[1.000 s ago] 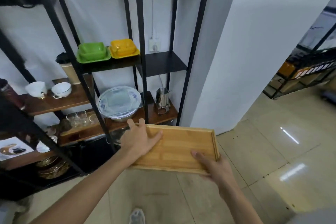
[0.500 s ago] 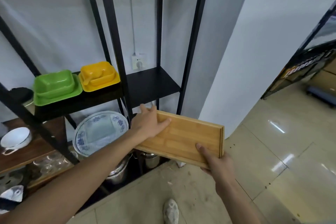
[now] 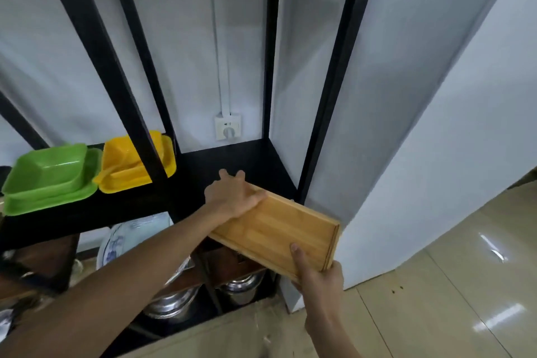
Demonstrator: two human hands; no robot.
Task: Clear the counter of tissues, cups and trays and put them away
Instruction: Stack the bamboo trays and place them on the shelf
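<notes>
I hold a rectangular bamboo tray (image 3: 276, 229) with both hands, tilted, at the front edge of a black shelf (image 3: 255, 163) in a black metal rack. My left hand (image 3: 232, 197) grips the tray's far end, fingers reaching over the shelf. My right hand (image 3: 316, 273) grips the near right corner, thumb on top. The tray's far end just reaches the shelf's front edge.
A green dish set (image 3: 49, 180) and a yellow dish set (image 3: 128, 166) sit on the left of the same shelf. A rack post (image 3: 334, 96) stands right of the tray, a wall socket (image 3: 228, 126) behind. Steel pots (image 3: 174, 302) and a blue-patterned plate (image 3: 122, 241) lie below.
Both hands have lifted the tray up and forward to the black shelf's edge. My view has moved closer to the rack and higher.
</notes>
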